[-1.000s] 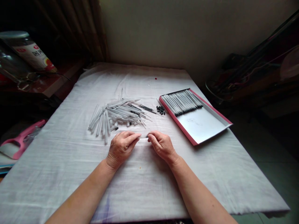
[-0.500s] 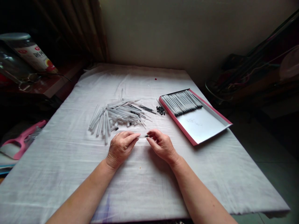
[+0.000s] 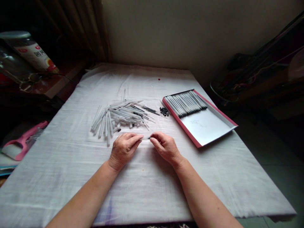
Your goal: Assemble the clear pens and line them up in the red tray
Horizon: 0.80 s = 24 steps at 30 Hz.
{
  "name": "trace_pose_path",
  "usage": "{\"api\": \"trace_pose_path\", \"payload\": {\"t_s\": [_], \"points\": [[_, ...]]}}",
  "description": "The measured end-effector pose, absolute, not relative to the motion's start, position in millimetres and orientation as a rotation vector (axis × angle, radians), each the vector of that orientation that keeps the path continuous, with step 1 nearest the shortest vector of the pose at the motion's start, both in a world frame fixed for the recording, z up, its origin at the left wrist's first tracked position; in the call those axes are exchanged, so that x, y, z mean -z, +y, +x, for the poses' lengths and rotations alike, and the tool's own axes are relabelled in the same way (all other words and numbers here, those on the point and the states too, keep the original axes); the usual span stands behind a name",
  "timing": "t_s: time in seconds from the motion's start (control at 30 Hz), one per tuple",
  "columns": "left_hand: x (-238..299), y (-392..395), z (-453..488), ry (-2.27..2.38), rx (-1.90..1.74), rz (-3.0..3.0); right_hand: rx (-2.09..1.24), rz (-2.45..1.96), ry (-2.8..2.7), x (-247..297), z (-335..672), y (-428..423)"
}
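Note:
My left hand (image 3: pixel 123 148) and my right hand (image 3: pixel 165 147) rest on the white cloth near the table's middle, fingers pinched together around one clear pen tube (image 3: pixel 145 138) held level between them. Just beyond them lies a loose heap of clear pen tubes (image 3: pixel 116 117) mixed with thin black refills (image 3: pixel 148 110). A small cluster of black caps (image 3: pixel 163 111) sits to the right of the heap. Further right is a red-edged flat box (image 3: pixel 213 126) with a neat row of finished pens (image 3: pixel 186 103) at its far end.
The white cloth (image 3: pixel 142 190) covers the whole table. A pink-handled tool (image 3: pixel 20 144) lies off the left edge. A jar with a red label (image 3: pixel 30 52) stands on a dark shelf at far left. Dark clutter fills the right side by the wall.
My right hand's fingers shifted slightly along the tube's right end and closed back on it. The view moved a little; both hands stayed in place.

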<state>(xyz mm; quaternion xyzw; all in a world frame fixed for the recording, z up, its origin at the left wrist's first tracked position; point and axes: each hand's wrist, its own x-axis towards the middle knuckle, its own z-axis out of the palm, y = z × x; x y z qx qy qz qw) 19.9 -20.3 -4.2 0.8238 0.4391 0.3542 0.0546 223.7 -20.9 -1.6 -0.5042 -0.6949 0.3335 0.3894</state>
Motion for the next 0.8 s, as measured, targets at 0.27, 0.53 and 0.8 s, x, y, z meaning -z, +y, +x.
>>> {"api": "trace_pose_path", "payload": {"t_s": [0.27, 0.53, 0.8], "points": [[4.5, -19.9, 19.8, 1.333, -1.063, 2.509, -0.824, -1.281, -1.816, 2.7, 224.6, -21.2], [4.1, -20.2, 20.1, 1.330, -1.066, 2.519, -0.767, -1.285, -1.886, 2.2, 225.9, -20.8], [4.8, -20.6, 20.3, 1.333, -1.048, 2.521, -0.753, -1.251, -1.893, 2.6, 226.1, -20.4]]}}
